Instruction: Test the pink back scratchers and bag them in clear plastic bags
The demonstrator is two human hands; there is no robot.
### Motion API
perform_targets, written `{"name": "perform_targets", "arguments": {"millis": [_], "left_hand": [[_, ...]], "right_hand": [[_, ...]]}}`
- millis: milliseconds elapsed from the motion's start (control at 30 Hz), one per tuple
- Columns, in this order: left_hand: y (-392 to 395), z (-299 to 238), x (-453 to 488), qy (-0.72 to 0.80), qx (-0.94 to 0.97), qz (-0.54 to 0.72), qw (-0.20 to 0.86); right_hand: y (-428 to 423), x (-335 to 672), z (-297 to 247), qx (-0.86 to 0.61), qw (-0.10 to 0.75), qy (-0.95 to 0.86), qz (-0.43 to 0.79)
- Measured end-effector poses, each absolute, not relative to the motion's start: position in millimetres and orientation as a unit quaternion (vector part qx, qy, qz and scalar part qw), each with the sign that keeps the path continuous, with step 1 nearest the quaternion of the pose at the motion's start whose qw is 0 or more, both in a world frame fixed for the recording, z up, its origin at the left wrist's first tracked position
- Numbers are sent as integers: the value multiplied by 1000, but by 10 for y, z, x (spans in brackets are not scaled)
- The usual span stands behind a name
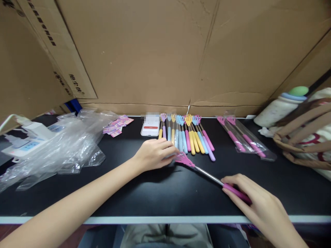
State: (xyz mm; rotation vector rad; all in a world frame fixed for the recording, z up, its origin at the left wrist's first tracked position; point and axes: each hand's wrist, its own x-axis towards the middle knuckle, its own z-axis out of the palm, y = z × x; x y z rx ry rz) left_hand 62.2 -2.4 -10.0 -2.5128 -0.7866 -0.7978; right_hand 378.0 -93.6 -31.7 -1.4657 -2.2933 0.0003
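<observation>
A pink back scratcher (210, 176) with a metal rod slants across the front of the black table. My right hand (254, 199) is wrapped round its pink handle. Beside the scratcher's claw end, my left hand (156, 153) has its fingers pressed together, the tips meeting the claw's edge. A faint clear sheen shows there, but what those fingers hold I cannot make out. Just behind my left hand lies a row of several back scratchers (192, 141) in yellow, blue, purple and pink, claws pointing away from me.
Clear plastic bags (77, 144) are heaped at left beside a power strip (28, 146). Printed cards (117, 125) and a phone (150, 127) lie toward the back. Two bagged pink scratchers (244, 137), a bottle (278, 108) and a strapped bag (305, 137) are at right. Cardboard (155, 58) walls the back.
</observation>
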Motion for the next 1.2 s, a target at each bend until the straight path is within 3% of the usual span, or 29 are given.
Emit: {"name": "perform_targets", "arguments": {"millis": [467, 733, 1000, 1200], "left_hand": [[-35, -129, 647, -276, -908, -259, 182], [-41, -111, 619, -326, -900, -274, 93], [-43, -110, 633, -333, -896, -282, 83], [-44, -126, 632, -326, -897, -287, 80]], "right_hand": [[-1109, 3613, -273, -579, 217, -784, -51], [-1194, 3637, -266, -561, 233, -792, -54], [-1274, 3696, -262, -532, 196, -824, -6], [-1205, 3635, -224, -492, 220, -842, -27]]}}
